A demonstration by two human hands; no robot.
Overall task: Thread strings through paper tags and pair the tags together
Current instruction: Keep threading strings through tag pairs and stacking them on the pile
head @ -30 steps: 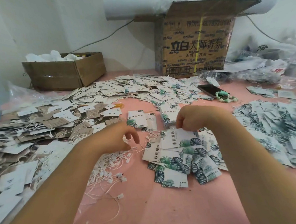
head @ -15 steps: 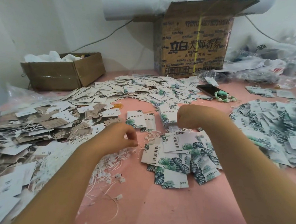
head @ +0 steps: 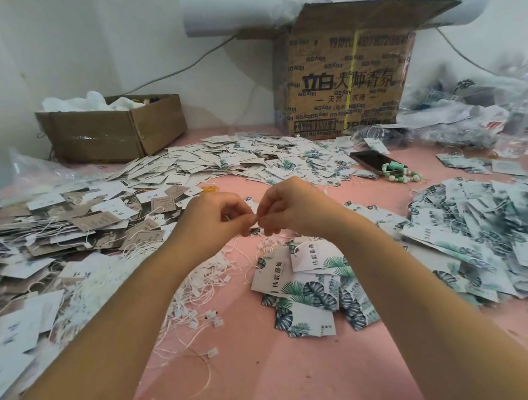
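My left hand point(head: 217, 217) and my right hand point(head: 291, 210) meet fingertip to fingertip above the pink table point(head: 265, 368). The left thumb and finger pinch a thin white string. My right hand's curled fingers pinch a leaf-printed tag point(head: 253, 231), and only a corner of it shows below the fingers. A loose pile of white strings point(head: 199, 282) with small plastic locks lies under my left forearm. Below my right wrist sits a small stack of white tags with green leaf prints point(head: 307, 289).
Heaps of tags ring the work spot: brown and white ones point(head: 59, 229) at left, white ones point(head: 239, 161) at the back, strung leaf tags point(head: 488, 243) at right. A phone point(head: 374, 162) and bead bracelet point(head: 399, 174) lie behind. Cardboard boxes point(head: 348, 79) point(head: 115, 128) stand against the wall.
Both hands have lifted off the piles and come together at the centre. The left brought a string from the string pile, the right a tag from the leaf stack.
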